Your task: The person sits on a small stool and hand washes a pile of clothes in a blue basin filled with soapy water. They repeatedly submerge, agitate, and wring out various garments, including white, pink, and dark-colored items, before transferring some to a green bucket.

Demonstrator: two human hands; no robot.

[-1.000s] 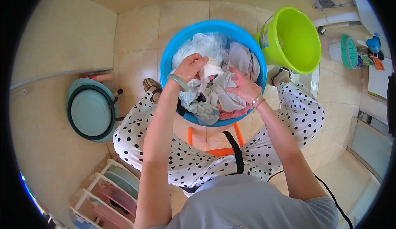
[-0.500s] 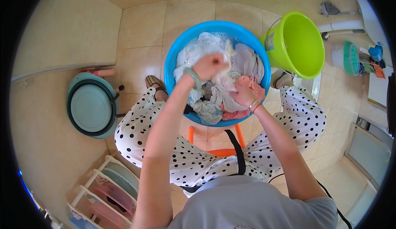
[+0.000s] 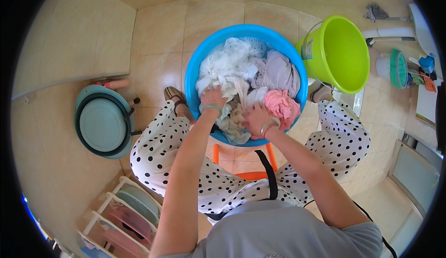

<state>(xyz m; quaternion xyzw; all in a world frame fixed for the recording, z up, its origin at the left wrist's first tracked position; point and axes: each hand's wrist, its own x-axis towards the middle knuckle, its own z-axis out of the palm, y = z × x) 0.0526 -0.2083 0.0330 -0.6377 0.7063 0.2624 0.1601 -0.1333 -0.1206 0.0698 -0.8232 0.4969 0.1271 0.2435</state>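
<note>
A round blue basin between my knees holds wet laundry and some suds. My left hand rests on the white cloth at the left, fingers spread and pressed down. Over a beige-grey cloth near the front rim lies my right hand, its fingers apart and slightly blurred. Just beyond the right wrist is a bunched pink cloth. A pale grey-lilac cloth lies at the far right of the basin. Whether any fabric is pinched under the fingertips is hidden.
A lime-green bucket stands tilted in view right of the basin. Orange stool legs show below the basin. A folding grey-green basin is at the left, a white rack with basins at lower left.
My left hand came down from above the laundry onto the white cloth at the left. My right hand moved left and nearer, off the pink cloth, which now sits bunched up at the right.
</note>
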